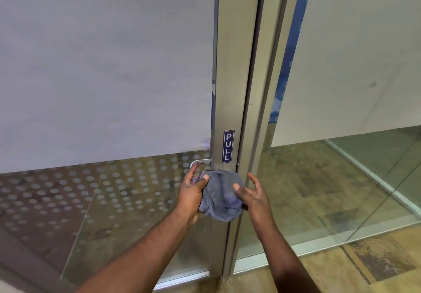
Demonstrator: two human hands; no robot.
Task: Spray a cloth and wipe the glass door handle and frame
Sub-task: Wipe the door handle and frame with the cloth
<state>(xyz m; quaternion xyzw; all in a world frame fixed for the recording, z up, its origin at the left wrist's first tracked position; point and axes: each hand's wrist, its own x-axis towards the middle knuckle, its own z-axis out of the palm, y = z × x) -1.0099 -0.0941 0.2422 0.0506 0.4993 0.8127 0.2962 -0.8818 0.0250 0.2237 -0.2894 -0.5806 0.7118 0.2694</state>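
Grey cloth (222, 195), two hands, one handle (200, 162)

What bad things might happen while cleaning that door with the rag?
The crumpled grey cloth is pinched only by the left hand; the right hand is open beside it, so it may drop. Bunched up, it may skip parts of the silver metal lever handle or catch the blue PULL sticker.

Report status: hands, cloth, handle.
Left hand gripping grey cloth; right hand open, fingertips on it. Cloth bunched over door frame below PULL sticker. Handle just above left hand, nothing blocking.
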